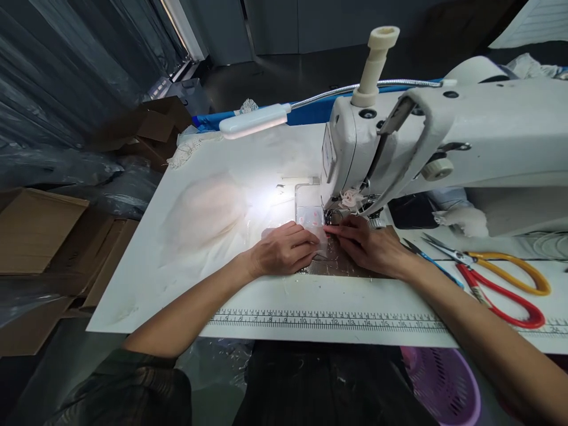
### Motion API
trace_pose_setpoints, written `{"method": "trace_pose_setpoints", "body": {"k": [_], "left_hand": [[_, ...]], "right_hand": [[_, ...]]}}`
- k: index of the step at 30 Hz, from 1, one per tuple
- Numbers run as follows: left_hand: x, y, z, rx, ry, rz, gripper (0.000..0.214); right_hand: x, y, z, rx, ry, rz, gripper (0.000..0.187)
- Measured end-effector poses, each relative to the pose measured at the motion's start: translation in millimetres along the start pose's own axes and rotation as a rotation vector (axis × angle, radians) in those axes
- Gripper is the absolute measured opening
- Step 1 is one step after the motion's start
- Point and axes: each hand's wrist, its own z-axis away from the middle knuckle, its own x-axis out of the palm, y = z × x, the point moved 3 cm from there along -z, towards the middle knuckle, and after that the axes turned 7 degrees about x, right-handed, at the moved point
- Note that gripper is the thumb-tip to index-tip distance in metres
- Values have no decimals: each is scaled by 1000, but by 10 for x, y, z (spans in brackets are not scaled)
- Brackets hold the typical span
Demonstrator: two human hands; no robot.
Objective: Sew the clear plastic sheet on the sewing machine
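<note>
My left hand [284,248] lies flat on a thin translucent piece of fabric [310,239] on the white sewing table [186,260], its fingers stretched toward the needle. My right hand [368,244] rests just right of it, fingers extended and pressing the same piece right below the presser foot [331,218] of the white sewing machine [426,142]. The two hands' fingertips nearly meet. A dark sparkly fabric [337,266] lies under both hands.
Scissors with yellow handles [501,266] and scissors with red handles [497,296] lie at the right. A gooseneck lamp [255,121] lights the table. A printed ruler [328,320] runs along the front edge. Cardboard boxes [39,231] stand left; a purple basket [444,384] sits below.
</note>
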Motion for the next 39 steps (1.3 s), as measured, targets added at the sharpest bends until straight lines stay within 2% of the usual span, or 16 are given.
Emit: {"method": "trace_pose_setpoints", "body": {"k": [3,6,10,17,23,26,29,31,36,39], "left_hand": [[-24,-23,12,14,5,-56,5],[-28,-56,30,20,11,-19,2],[-25,-73,37,22,8,20,4],[-45,-76,27,35,1,26,8],[-32,-143,59,-67,152,156,13],[-19,-164,68,-119,181,211,14],[-13,-155,60,-129,170,206,14],[-15,-141,46,-114,154,187,13],[2,-82,8,-3,-18,146,10],[9,-55,2,17,-90,101,11]], "right_hand": [[9,-71,-11,-43,-29,148,43],[19,-130,-34,-42,-50,211,44],[46,-129,-22,-14,13,205,43],[20,-36,93,-99,145,8,43],[-118,-55,139,-174,104,-276,33],[-116,-179,173,-232,51,-266,34],[-49,-287,188,-260,18,-107,42],[-13,-305,182,-276,8,-68,40],[-35,-193,141,-320,-6,-183,34],[-81,-108,115,-316,-19,-301,37]]}}
